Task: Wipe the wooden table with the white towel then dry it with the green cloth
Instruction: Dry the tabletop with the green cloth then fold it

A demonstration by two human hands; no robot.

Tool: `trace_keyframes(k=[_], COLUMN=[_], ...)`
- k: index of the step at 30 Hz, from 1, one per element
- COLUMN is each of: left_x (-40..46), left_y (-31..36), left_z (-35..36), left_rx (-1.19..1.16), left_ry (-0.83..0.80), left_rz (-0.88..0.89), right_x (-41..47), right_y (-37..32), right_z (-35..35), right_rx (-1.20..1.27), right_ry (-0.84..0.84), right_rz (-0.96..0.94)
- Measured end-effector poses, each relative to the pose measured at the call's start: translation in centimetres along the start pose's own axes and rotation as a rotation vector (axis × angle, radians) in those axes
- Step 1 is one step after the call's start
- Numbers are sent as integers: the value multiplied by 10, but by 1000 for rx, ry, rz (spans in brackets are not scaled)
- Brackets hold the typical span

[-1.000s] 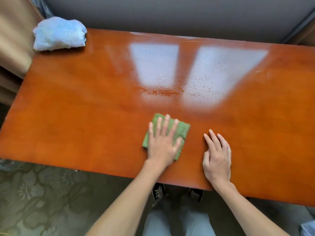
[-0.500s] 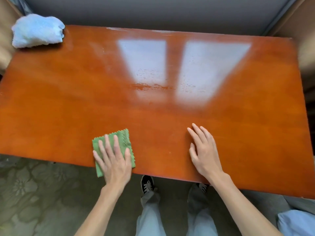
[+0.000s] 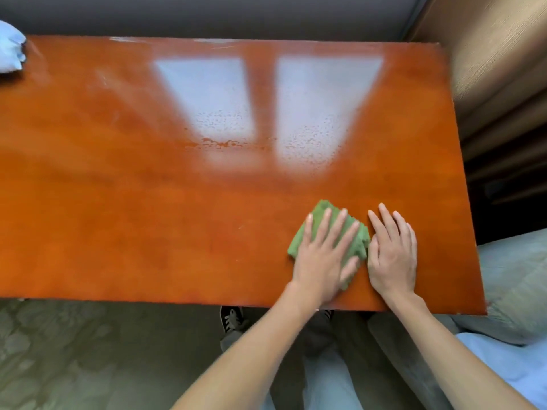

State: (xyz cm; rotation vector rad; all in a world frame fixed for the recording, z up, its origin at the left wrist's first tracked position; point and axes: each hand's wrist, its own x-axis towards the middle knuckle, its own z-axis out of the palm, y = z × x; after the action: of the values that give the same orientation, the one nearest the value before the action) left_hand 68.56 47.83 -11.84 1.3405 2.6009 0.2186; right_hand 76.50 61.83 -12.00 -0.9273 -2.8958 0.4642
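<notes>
On table (image 3: 148, 202), left hand (image 3: 322, 255) flattens green cloth (image 3: 359, 241); right hand (image 3: 392, 253) rests flat.

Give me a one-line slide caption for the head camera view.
Left hand presses the green cloth flat on the wooden table; right hand rests beside it.

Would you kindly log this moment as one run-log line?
phase: drying | left hand: flat on green cloth | right hand: flat on wooden table | white towel: far-left corner
</notes>
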Motion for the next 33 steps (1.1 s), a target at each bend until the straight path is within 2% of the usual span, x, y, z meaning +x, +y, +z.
trace_keyframes(k=[3,5,7,9,11,13,20,22,24,26,30,33], left_x=[26,28,9,-24,-56,-74,-46,-26,-7,9,15,-17], left_y=[-67,-123,-174,-202,-195,-159,12,23,6,-31,-120,-148], left_z=[-16,-32,-45,-50,-43,-29,8,4,1,-7,-26,-32], left_rx=[-12,-11,-15,-20,-17,2,-18,-5,17,10,-1,-30], left_ry=[65,33,6,37,55,48,5,-8,-5,40,64,58], left_rz=[-180,-356,-509,-562,-567,-542,-216,-150,-119,-202,-538,-702], right_x=[-1,0,0,0,-1,-1,0,0,0,-1,0,0], right_y=[-1,-3,-4,-4,-5,-6,-4,-2,0,1,1,10], right_z=[-2,-1,0,0,1,1,2,2,2,3,3,-4], right_rx=[16,27,22,15,6,2,21,40,54,64,91,283], right_ry=[23,45,54,60,60,68,66,67,69,71,84,66], right_rz=[7,7,3,2,2,2,-9,-17,-15,-8,-19,-24])
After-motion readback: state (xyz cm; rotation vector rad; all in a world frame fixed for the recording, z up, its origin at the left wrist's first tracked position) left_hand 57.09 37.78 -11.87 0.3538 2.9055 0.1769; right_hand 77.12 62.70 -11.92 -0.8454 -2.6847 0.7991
